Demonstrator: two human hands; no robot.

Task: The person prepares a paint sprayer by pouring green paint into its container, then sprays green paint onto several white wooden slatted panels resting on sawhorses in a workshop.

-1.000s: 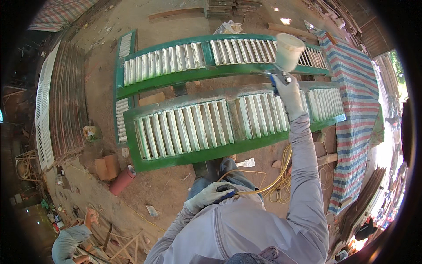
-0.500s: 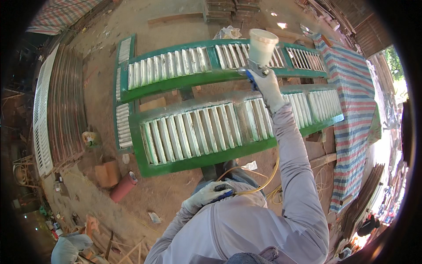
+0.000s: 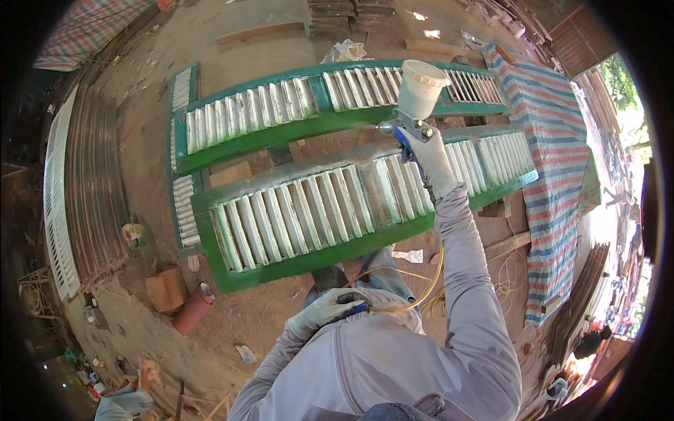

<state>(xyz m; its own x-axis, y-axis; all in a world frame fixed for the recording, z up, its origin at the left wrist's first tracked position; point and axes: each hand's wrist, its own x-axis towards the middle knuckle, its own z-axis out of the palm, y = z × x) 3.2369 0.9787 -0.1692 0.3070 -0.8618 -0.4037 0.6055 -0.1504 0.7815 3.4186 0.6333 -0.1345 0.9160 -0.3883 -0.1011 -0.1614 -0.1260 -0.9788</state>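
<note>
My gloved right hand (image 3: 437, 165) is closed round a spray gun (image 3: 407, 128), with the arm stretched forward. A whitish paint cup (image 3: 421, 88) sits on top of the gun. Its nozzle points left, above the gap between two louvered shutter panels. The near panel (image 3: 295, 265) has a green frame and pale slats streaked with green; the far panel (image 3: 246, 144) looks similar. At my waist, my gloved left hand (image 3: 317, 313) is closed round a dark blue piece (image 3: 356, 307) joined to a yellow hose (image 3: 404, 307). The fingers partly hide that piece.
Another shutter (image 3: 185, 210) lies crosswise under the left ends. A striped tarp (image 3: 558, 182) covers something at the right. Stacked panels (image 3: 98, 168) lean at the left. A red roll (image 3: 193, 309) and a cardboard box (image 3: 166, 290) lie on the floor, with loose hose (image 3: 507, 281) near the tarp.
The view has shifted, so the panels appear farther left. My right hand and the spray gun have come slightly nearer and rightward relative to them. The left hand keeps its hold.
</note>
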